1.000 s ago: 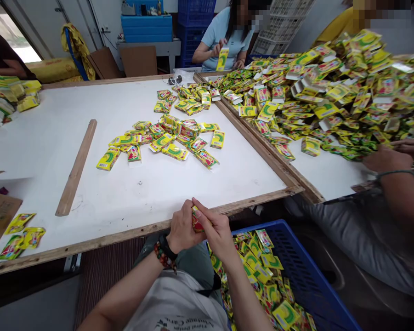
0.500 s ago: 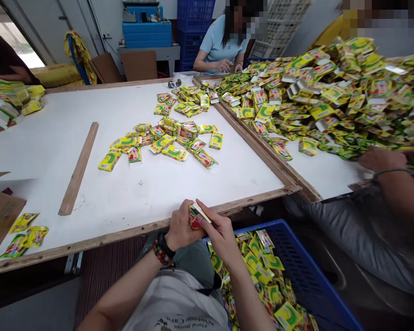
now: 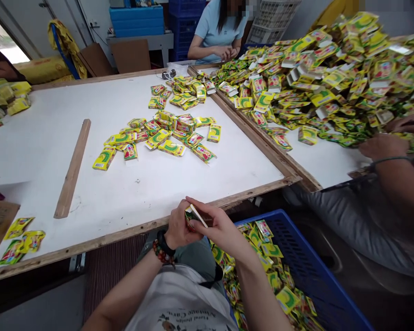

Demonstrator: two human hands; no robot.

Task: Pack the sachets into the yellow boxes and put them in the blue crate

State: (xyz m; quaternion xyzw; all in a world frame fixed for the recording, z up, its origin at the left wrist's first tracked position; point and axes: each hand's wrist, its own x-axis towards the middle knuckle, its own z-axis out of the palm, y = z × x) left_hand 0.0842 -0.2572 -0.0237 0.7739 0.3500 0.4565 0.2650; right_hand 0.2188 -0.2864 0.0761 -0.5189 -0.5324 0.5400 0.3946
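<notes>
Over the table's near edge, a small yellow, red and green cardboard box (image 3: pixel 189 221) is held between my two hands. My left hand (image 3: pixel 178 226), with a dark band and beads at the wrist, is closed round its left side. From the right, my right hand (image 3: pixel 221 226) grips the box's upper right part, thumb below and fingers above. A white cardboard edge (image 3: pixel 198 216) shows between its thumb and fingers. The far side of the box and whatever is inside are hidden.
More small boxes (image 3: pixel 158 138) lie on the white table (image 3: pixel 179 184). A blue basket (image 3: pixel 296 239) of flat packets stands below right. Wooden strips (image 3: pixel 72 170) divide the tabletop. Beyond is a large box heap (image 3: pixel 317 92); co-workers sit right and opposite. Several packets (image 3: pixel 32 241) lie left.
My right hand has shifted slightly right and down across the box, and the white edge is turned more steeply. The camera view has tilted down a little. Both hands still hold the box.
</notes>
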